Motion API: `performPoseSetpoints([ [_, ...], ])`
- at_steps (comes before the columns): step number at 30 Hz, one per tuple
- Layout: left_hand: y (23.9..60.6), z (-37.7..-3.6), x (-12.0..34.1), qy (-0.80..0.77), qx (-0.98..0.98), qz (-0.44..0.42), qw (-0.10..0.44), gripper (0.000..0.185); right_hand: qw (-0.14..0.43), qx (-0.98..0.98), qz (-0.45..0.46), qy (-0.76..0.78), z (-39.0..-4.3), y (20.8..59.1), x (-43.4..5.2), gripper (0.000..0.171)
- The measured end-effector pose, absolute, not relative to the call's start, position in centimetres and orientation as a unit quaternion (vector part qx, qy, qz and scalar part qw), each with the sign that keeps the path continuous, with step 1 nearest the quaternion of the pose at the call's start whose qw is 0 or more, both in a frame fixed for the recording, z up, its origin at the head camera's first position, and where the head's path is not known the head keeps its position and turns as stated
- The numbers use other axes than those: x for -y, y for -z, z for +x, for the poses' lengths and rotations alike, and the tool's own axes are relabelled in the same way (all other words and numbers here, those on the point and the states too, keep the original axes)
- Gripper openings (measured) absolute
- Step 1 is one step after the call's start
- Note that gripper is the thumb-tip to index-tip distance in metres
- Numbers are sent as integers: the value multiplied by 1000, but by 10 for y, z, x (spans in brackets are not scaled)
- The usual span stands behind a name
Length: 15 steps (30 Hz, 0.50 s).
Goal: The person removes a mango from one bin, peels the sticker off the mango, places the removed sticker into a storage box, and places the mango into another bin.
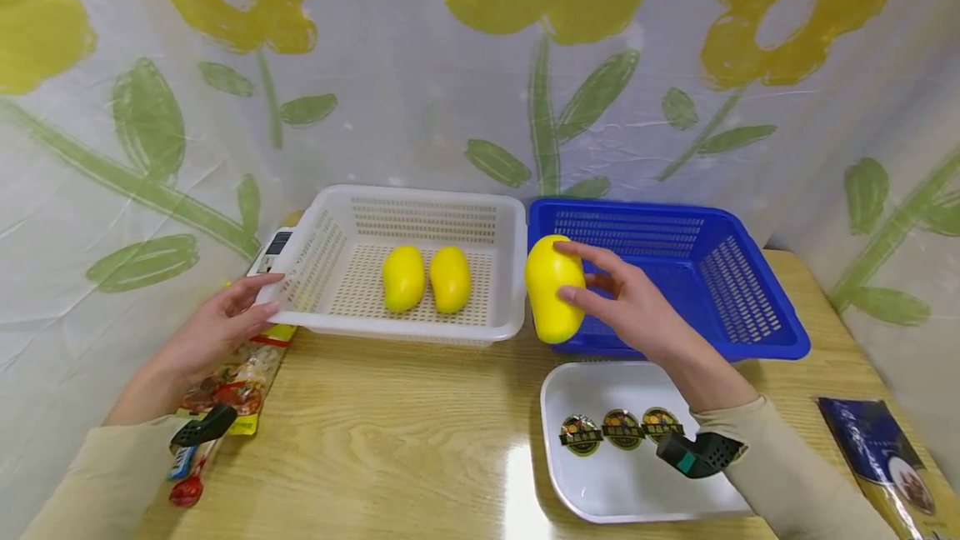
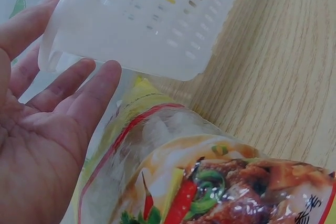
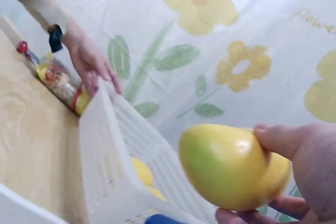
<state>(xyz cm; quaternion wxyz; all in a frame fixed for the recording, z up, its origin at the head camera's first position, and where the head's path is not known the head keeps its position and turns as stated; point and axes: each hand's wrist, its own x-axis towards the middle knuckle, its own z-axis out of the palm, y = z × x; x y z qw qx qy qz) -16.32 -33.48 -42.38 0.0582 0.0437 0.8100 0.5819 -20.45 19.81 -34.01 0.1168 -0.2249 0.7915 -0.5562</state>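
My right hand [image 1: 633,302] grips a yellow mango [image 1: 555,288] between thumb and fingers, over the gap between the two baskets. In the right wrist view this mango [image 3: 226,166] shows a greenish patch. Two more mangoes [image 1: 403,278] lie side by side in the white basket [image 1: 420,332]. My left hand [image 1: 217,327] holds the left rim of that basket. The left wrist view shows the left fingers [image 2: 100,85] at the underside of the rim, with another finger over the edge. To the right of the white basket stands a blue basket [image 1: 765,348].
A white tray [image 1: 622,490] with several round stickers [image 1: 622,429] sits in front of the blue basket. At left lie a food packet [image 1: 232,390], a red spoon [image 1: 186,492] and a white device [image 1: 272,250]. A dark blue packet [image 1: 885,457] lies at the right edge. A flowered curtain hangs behind.
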Motion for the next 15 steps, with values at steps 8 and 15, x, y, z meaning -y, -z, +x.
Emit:
performPoseSetpoints([
  [8,422,-163,334,-585,-807,36,64,55,129,-779,-219,573,-247,333,-155,53],
  [15,424,-162,335,-595,-800,35,63,55,144,-817,-257,496,-277,340,-105,52],
])
